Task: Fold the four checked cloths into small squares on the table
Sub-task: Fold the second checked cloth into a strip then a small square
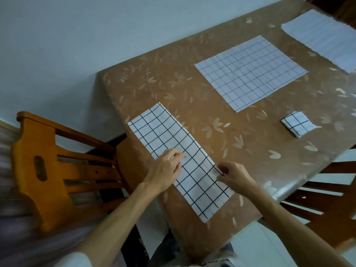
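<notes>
A white cloth with a black check (167, 143) lies folded into a long strip near the table's front left. My left hand (166, 170) rests on its left edge with the fingers extended over the fabric. My right hand (232, 175) pinches the strip's right edge between thumb and fingers. A small folded checked square (297, 123) sits to the right. An unfolded checked cloth (250, 71) lies flat behind it, and another pale cloth (323, 37) lies at the far right corner.
The table (202, 105) wears a brown leaf-patterned cover under clear plastic. An orange wooden chair (57, 166) stands at the left, and a dark wooden chair (327, 199) at the right. A pale wall lies behind.
</notes>
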Motion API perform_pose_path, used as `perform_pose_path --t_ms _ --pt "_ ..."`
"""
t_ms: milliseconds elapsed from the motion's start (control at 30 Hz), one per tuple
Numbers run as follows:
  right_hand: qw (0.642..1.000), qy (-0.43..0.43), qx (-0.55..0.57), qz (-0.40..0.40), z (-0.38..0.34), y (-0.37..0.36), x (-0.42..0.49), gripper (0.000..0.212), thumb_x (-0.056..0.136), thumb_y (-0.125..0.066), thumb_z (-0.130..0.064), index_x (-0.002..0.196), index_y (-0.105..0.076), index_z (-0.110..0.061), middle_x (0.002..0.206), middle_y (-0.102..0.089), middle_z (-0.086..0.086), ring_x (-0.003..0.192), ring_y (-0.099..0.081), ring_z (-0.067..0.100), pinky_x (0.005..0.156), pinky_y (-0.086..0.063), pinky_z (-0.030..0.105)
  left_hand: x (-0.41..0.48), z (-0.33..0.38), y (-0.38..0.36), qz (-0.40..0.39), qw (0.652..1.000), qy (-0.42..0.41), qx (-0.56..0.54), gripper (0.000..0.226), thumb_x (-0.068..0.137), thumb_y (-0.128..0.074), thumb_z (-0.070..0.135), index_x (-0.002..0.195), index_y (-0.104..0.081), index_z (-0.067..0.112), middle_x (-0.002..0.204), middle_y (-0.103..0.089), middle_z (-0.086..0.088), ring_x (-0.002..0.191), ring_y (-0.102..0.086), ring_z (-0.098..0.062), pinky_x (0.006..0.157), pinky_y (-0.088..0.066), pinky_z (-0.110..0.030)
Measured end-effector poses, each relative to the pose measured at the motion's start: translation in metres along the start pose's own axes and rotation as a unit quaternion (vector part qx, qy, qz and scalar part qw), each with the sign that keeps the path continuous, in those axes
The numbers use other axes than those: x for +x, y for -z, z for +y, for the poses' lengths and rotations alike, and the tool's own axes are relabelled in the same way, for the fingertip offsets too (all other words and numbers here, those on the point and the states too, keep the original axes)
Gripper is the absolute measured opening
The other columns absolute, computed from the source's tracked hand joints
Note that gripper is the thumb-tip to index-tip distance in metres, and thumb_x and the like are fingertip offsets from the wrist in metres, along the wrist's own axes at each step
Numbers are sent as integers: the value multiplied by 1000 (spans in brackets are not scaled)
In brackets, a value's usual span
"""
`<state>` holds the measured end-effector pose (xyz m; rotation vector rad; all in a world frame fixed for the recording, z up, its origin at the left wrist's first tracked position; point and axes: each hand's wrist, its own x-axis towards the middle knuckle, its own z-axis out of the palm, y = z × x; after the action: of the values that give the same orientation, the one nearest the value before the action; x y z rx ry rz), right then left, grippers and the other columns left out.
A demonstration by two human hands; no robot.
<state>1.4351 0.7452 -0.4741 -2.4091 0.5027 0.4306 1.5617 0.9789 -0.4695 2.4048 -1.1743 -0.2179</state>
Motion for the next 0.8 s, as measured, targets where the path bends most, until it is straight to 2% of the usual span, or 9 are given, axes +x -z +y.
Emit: perform_pose_path --t_ms 67,133,233,333,400,500,667,733,800 --pt "998 40 -39 11 7 10 -4 21 79 -70 -5 72 -54 -17 71 -54 -6 66 -52 14 62 -48 31 31 2 5 -40 998 -25 30 50 94 -58 14 143 -47 21 141 -47 -2 129 -46 -18 106 -46 -34" --pt "995 67 -61 29 17 19 -6 21 79 -67 1 71 -56 -14 74 -56 -5 68 -55 12 65 -52 33 58 4 6 -87 992 -42 85 69 92 -61 11 153 -31 21 159 -28 -7 146 -27 -23 120 -24 -37" --pt "989 86 -97 76 31 29 -8 19 81 -65 5 77 -68 -13 82 -62 -3 74 -58 15 70 -54 33 88 5 1 -151 968 -72 187 85 89 -68 18 157 -18 25 166 -5 -8 153 -6 -25 124 -10 -43" --pt "980 90 -118 134 48 35 -10 21 76 -70 7 77 -72 -14 81 -64 -2 74 -58 18 65 -54 38 104 5 -10 -197 949 -93 226 92 85 -74 32 156 -17 26 166 -4 -7 153 -4 -25 123 -6 -45" --pt "977 61 -118 169 58 37 -11 19 77 -72 2 81 -73 -16 83 -65 0 76 -59 23 67 -53 42 108 5 -17 -218 943 -102 231 86 83 -76 38 153 -28 24 159 -28 -6 150 -18 -24 123 -7 -46" --pt "968 29 -100 230 71 39 -11 17 79 -71 -1 85 -72 -17 86 -65 1 81 -59 26 75 -49 46 108 -1 -24 -207 944 -100 238 68 80 -79 37 138 -46 21 123 -55 -2 124 -46 -23 118 -21 -41" --pt "953 32 -94 285 78 41 -4 17 77 -73 -1 83 -71 -16 85 -62 -1 84 -58 26 80 -45 45 101 -24 -12 -165 957 -86 224 22 84 -78 27 100 -64 22 91 -59 3 88 -54 -19 94 -43 -34" --pt "945 48 -93 308 78 41 0 16 77 -72 0 83 -71 -15 87 -62 0 84 -57 26 80 -42 42 95 -35 -1 -115 965 -104 211 18 78 -80 19 88 -66 17 83 -58 -1 79 -53 -21 82 -48 -35" --pt "941 75 -94 317 77 39 3 17 77 -71 1 84 -70 -14 89 -61 1 85 -56 26 79 -44 43 87 -44 9 -50 972 -108 201 19 76 -80 15 88 -66 13 83 -56 -4 78 -51 -23 76 -49 -35"
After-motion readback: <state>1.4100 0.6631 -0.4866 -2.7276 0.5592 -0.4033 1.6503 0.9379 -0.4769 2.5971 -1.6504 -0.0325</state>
